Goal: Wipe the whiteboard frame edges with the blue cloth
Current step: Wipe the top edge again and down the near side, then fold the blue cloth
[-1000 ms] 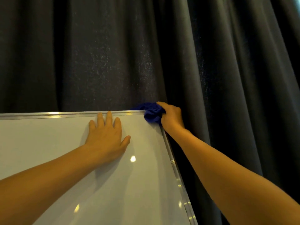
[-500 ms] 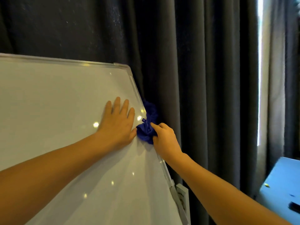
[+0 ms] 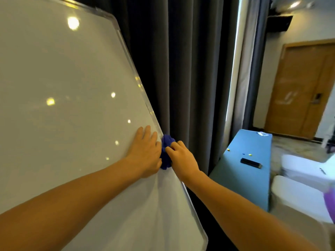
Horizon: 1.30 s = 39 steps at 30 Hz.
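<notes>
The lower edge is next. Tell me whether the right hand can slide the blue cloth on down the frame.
Probably yes: the right hand presses the crumpled blue cloth on the whiteboard's silver metal frame, which runs bare below.

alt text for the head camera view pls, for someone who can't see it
A person's right hand presses a bunched blue cloth against the whiteboard frame on its right edge, while the left hand lies flat on the board. Dark curtains hang behind.

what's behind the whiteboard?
A dark grey curtain hangs behind the whiteboard, visible past its right frame edge. Whatever sits directly behind the panel, stand or wall, is covered.
</notes>
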Motion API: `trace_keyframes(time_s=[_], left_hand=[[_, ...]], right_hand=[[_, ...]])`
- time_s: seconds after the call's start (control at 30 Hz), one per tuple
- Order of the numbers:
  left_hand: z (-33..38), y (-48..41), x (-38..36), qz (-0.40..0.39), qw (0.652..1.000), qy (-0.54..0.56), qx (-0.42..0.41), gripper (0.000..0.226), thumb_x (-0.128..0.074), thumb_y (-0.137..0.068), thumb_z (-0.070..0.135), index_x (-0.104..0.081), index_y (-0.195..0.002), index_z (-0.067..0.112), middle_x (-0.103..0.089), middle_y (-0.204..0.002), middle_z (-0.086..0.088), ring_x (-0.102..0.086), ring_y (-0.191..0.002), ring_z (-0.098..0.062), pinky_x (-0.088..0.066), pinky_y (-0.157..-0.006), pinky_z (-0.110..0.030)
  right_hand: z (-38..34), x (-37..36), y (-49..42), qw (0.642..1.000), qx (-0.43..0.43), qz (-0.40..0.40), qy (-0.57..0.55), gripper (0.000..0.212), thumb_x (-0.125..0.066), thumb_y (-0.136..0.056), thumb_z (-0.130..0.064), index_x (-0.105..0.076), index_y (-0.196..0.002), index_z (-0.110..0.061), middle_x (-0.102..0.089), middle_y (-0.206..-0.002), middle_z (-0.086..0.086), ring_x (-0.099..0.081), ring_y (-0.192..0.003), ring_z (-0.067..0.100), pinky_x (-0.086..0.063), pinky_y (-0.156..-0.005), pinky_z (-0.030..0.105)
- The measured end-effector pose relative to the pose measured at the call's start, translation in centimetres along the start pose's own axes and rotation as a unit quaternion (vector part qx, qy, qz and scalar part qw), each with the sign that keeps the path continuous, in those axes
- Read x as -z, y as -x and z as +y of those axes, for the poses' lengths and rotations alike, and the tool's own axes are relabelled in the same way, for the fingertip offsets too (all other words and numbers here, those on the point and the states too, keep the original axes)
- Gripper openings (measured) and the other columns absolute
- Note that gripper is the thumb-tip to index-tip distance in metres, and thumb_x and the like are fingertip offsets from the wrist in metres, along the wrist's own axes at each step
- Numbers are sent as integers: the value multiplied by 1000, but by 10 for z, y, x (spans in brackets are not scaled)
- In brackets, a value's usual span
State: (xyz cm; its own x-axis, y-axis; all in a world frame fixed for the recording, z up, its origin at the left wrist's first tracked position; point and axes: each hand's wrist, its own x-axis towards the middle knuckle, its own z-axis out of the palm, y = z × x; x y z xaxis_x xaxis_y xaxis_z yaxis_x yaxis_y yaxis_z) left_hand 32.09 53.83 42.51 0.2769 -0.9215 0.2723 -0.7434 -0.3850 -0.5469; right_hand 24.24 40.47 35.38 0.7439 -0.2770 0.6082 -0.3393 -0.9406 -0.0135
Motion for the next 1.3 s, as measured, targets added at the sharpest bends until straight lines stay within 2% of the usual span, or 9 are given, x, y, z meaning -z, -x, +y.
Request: trace_keyframes(time_s=[0.23,0.4,0.53,0.77,0.87,1.0,1.13,1.2,1.3], left_hand=[[60,20,-40,6,999,2,-48,65,-39,-94,50,-34,-144,8,-27,-155,-22,-12,-145,-44,-6,-117,-57],[98,33,-77,-14,991,-2,-130,67,-34,-95,51,-29,-149,11,-19,-159,-22,-7,-145,-48,-3,-116,-62],[133,40,-100,-23,987,-1,-156,64,-34,-93,52,-38,-143,12,-21,-159,-24,-4,-144,-53,2,-114,-64],[208,39,-107,-164,951,199,-172,66,-39,-91,58,-41,-142,17,-36,-154,-13,-29,-140,-37,-20,-115,-47],[239,35,-87,-299,786,539,-45,68,-60,-82,63,-48,-137,25,-59,-136,-4,-57,-117,-18,-43,-105,-35],[267,20,-54,-215,601,751,168,49,-70,-77,54,-65,-116,25,-73,-107,-2,-69,-100,-20,-52,-98,-48],[283,3,-34,-293,267,847,355,52,-57,-86,59,-75,-102,13,-72,-95,-14,-66,-88,-29,-54,-83,-44],[301,3,-25,-302,230,850,365,48,-58,-87,51,-71,-103,8,-70,-89,-15,-65,-80,-28,-52,-75,-41],[330,7,-23,-269,306,834,373,33,-63,-89,28,-66,-115,9,-71,-106,-14,-65,-95,-30,-52,-78,-39]], right_hand=[[7,-34,61,973,-109,76,-189,27,-62,-83,1,-66,-109,-5,-69,-101,16,-59,-91,33,-52,-80,41],[51,-87,180,898,-317,-241,-187,24,-55,-89,-5,-64,-110,-2,-67,-110,20,-62,-100,35,-51,-88,41],[79,-115,303,791,-255,-544,-120,37,-55,-85,-6,-65,-119,-12,-63,-124,15,-57,-113,34,-48,-93,40],[120,-75,284,755,-269,-488,-346,35,-60,-79,-2,-70,-110,-16,-70,-110,10,-64,-102,23,-53,-88,36],[128,-42,245,626,-339,-388,-586,27,-68,-83,-8,-67,-110,-10,-71,-106,16,-67,-95,26,-55,-85,38],[156,-14,219,496,-386,-283,-724,53,-67,-81,-50,-67,-116,-10,-67,-115,21,-62,-104,33,-46,-97,52],[180,-8,242,378,-482,-229,-756,75,-71,-69,-64,-55,-131,-24,-66,-125,10,-63,-111,35,-53,-90,49],[187,-7,264,326,-493,-249,-768,83,-77,-66,-59,-53,-133,-18,-63,-130,14,-64,-110,38,-55,-87,50],[201,-1,285,308,-475,-254,-784,68,-80,-70,-45,-62,-126,-11,-66,-125,14,-65,-107,34,-56,-87,47]])
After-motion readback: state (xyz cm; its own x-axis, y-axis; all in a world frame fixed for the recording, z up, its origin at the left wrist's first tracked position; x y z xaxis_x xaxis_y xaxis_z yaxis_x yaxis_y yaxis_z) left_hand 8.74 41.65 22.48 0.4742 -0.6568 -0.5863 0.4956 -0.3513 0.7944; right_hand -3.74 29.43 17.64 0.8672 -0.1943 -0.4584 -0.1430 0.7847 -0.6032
